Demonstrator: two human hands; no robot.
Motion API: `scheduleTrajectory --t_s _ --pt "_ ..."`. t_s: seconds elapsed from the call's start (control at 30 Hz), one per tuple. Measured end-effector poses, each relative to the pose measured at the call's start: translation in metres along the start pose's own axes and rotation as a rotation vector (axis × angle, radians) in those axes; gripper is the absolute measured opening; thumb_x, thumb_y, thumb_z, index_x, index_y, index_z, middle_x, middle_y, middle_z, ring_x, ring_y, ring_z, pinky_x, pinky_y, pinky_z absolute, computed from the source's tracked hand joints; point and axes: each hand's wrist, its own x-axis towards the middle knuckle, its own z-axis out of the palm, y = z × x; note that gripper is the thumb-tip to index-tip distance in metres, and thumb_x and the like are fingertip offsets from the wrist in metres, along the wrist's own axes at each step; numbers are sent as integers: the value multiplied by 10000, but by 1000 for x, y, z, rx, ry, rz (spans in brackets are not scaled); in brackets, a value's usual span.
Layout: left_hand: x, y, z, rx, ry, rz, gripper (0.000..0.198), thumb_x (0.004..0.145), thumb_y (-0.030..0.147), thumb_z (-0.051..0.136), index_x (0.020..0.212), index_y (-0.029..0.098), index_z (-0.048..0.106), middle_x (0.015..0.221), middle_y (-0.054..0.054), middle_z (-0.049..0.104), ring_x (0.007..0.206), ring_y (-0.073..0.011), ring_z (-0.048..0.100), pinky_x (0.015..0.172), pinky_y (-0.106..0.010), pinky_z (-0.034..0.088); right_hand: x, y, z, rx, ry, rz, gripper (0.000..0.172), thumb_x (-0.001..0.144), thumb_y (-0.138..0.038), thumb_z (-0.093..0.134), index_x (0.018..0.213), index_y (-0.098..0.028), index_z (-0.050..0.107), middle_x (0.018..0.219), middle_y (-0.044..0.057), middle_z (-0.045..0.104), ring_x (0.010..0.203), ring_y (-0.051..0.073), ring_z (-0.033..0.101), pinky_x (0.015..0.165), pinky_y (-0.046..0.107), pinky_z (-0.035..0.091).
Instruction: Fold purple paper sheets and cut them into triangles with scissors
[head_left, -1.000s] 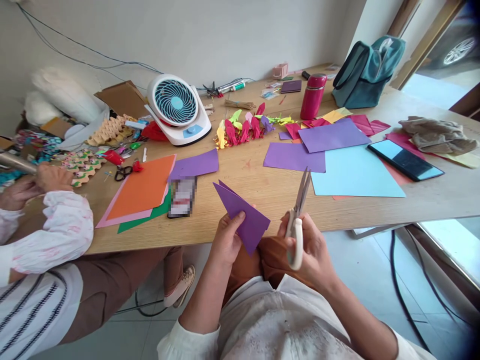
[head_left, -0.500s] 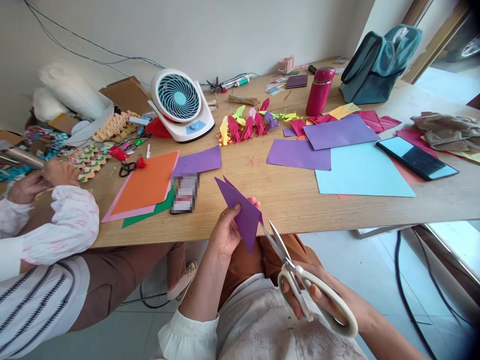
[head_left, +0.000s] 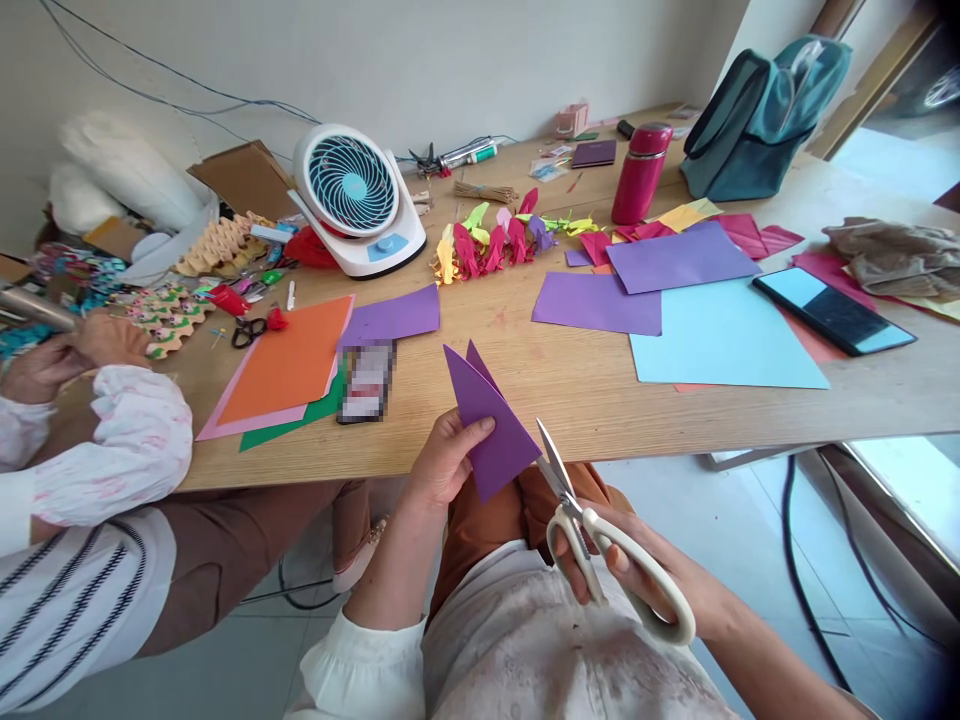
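My left hand (head_left: 444, 462) pinches a folded purple paper (head_left: 491, 425), held up over the near edge of the wooden table (head_left: 525, 370). My right hand (head_left: 637, 580) grips white-handled scissors (head_left: 600, 540) above my lap. Their blades are parted and the tips meet the paper's lower right edge. Flat purple sheets (head_left: 596, 302) and a light blue sheet (head_left: 724, 335) lie on the table to the right.
A person in white sleeves (head_left: 112, 445) sits at left, working on something. An orange sheet (head_left: 289, 362), a small fan (head_left: 352, 195), folded paper figures (head_left: 495, 240), a red flask (head_left: 637, 187), a teal bag (head_left: 757, 125) and a tablet (head_left: 832, 312) lie about.
The scissors swung down from upright beside the paper to my lap, blades opened, then closed in on the paper's lower right edge. The paper tilted slightly.
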Motion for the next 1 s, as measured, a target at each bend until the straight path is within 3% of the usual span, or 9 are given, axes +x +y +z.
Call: scheduleTrajectory --t_s 0.2,0.53,0.73,1.0 --pt "0 8 -1 49 5 -11 307 598 311 949 835 181 803 848 -22 803 742 -149 718 702 -234 566 0 1 0 -5 19 11 536 962 -709 425 998 -193 566 798 56 638 780 189 532 759 335 418" --pt "4 14 -3 122 -9 -1 327 618 331 939 868 171 801 853 -37 800 729 -159 718 705 -256 570 2 7 -1 28 99 57 595 913 -740 501 986 -159 606 708 26 614 649 147 503 698 318 403" --pt "7 14 -3 126 -23 11 310 617 325 940 855 178 805 859 -33 803 751 -158 723 736 -257 572 0 15 1 89 121 34 518 937 -678 530 983 -166 594 630 -2 584 558 125 486 572 277 386" --pt "9 16 -4 106 -61 19 281 623 308 938 841 184 810 872 -33 808 766 -160 730 734 -251 576 -2 26 3 152 130 -15 456 963 -637 519 983 -188 594 650 2 601 535 125 504 538 271 384"
